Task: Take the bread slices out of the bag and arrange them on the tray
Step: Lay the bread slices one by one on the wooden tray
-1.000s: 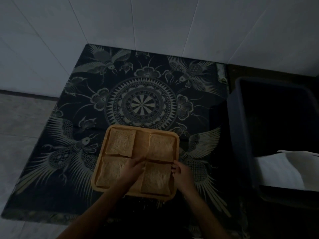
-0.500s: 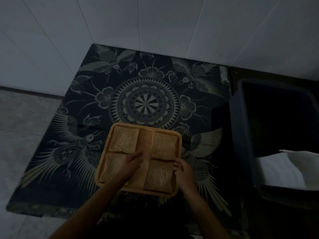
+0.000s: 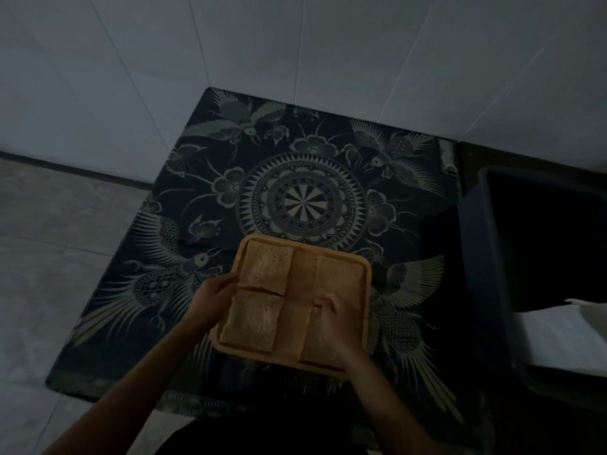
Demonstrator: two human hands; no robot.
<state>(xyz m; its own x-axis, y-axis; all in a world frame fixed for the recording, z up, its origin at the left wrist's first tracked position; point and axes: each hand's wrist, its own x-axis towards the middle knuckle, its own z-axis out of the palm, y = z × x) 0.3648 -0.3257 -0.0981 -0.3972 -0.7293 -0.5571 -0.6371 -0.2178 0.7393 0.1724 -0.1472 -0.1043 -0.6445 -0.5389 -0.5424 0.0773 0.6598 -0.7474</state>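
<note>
- Wooden tray (image 3: 367, 277), square with rounded corners and a raised rim, sits on a dark cloth (image 3: 295, 152) printed with pale birds, flowers and a round central medallion; the scene is dimly lit.
- Four bread slices lie flat on the tray in a two-by-two layout, with a strip of bare wood running between the left and right columns.
- Far left slice (image 3: 267, 270) and near left slice (image 3: 253, 321) meet edge to edge.
- Far right slice (image 3: 340, 277) lies flat in the far right corner.
- Near right slice (image 3: 317, 344) is partly covered by the right hand.
- Left hand (image 3: 215, 298) rests at the tray's left rim, fingers curled against the edge beside where the two left slices meet; whether it clamps the rim cannot be told.
- Right hand (image 3: 338, 318) lies over the near right slice with fingers bent down onto the bread; whether it pinches the slice or only presses it cannot be told.
- Dark plastic bin (image 3: 473, 257) stands just right of the cloth, with something white (image 3: 558, 336) inside its near part.
- White tiled wall (image 3: 295, 44) runs behind the cloth, and grey floor (image 3: 49, 241) shows at left.
- No bread bag can be made out.
</note>
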